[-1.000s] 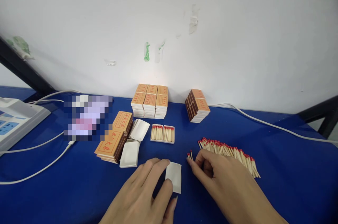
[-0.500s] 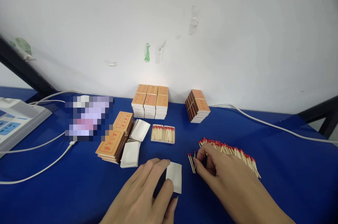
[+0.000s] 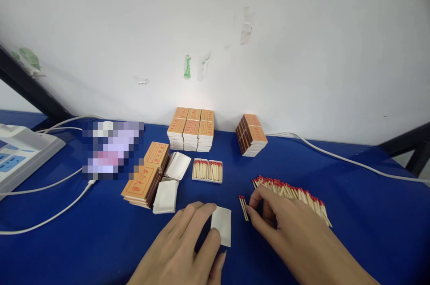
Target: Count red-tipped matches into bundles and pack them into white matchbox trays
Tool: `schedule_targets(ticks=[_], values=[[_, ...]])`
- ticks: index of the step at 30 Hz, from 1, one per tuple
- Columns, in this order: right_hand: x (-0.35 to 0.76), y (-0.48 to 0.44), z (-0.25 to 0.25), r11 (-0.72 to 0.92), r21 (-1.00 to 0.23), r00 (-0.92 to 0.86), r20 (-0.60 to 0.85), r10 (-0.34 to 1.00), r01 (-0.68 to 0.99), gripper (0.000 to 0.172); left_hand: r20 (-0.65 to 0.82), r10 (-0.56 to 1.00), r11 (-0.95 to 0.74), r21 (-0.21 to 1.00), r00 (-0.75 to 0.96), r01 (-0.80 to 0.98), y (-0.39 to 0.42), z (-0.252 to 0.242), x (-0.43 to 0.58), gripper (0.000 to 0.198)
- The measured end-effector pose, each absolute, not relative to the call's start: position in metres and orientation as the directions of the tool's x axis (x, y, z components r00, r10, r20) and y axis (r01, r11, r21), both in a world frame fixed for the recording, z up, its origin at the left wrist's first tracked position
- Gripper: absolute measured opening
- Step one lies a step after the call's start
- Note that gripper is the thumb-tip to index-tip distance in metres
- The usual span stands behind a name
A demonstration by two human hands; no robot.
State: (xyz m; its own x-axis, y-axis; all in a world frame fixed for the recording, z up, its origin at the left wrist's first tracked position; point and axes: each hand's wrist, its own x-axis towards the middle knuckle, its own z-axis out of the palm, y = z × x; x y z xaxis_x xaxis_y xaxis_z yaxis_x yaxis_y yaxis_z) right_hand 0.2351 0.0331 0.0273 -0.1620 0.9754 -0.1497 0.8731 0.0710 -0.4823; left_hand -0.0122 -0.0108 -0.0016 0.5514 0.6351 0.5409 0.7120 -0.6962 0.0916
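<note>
My left hand (image 3: 188, 242) is curled at the left edge of a small white matchbox tray (image 3: 223, 227), its index finger and thumb against it. To the right of the tray lie several matches (image 3: 243, 209), side by side with red heads pointing away. My right hand (image 3: 278, 222) has thumb and index fingertips drawn together at the right side of these matches, touching the nearest one. Behind and under that hand spreads a row of loose matches (image 3: 302, 193). Two trays filled with matches (image 3: 207, 181) stand ahead, between the hands.
White trays (image 3: 165, 196) are piled at left beside stacked orange matchbox sleeves (image 3: 143, 182). Two blocks of matchboxes, one larger (image 3: 191, 128) and one smaller (image 3: 251, 135), stand by the wall. Far left are a pixelated phone-like object (image 3: 114, 148), a power strip (image 3: 30, 146) and white cables (image 3: 50, 227).
My right fingers have slid a match slightly left, up against the other loose ones beside the tray. My left hand and the tray stay in place.
</note>
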Motion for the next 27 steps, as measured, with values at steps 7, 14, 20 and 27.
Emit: schedule_targets(ticks=[7,14,20,27], values=[[0.228,0.032,0.019,0.107,-0.413,-0.141,-0.054,0.988,0.905,0.034,0.545,0.628,-0.702,0.091,0.555,0.706,-0.009,-0.004,-0.013,0.012],[0.223,0.031,0.015,0.114,-0.381,-0.145,-0.053,0.988,0.918,0.032,0.549,0.63,-0.696,0.084,0.549,0.714,-0.01,-0.003,-0.013,0.014],[0.224,0.032,0.015,0.121,-0.344,-0.135,-0.019,0.991,0.931,0.032,0.54,0.638,-0.69,0.083,0.549,0.719,-0.012,-0.003,-0.013,0.019],[0.225,0.032,0.023,0.135,-0.331,-0.118,0.069,0.991,0.934,0.038,0.64,0.634,-0.656,0.148,0.434,0.74,-0.016,-0.008,-0.009,0.028]])
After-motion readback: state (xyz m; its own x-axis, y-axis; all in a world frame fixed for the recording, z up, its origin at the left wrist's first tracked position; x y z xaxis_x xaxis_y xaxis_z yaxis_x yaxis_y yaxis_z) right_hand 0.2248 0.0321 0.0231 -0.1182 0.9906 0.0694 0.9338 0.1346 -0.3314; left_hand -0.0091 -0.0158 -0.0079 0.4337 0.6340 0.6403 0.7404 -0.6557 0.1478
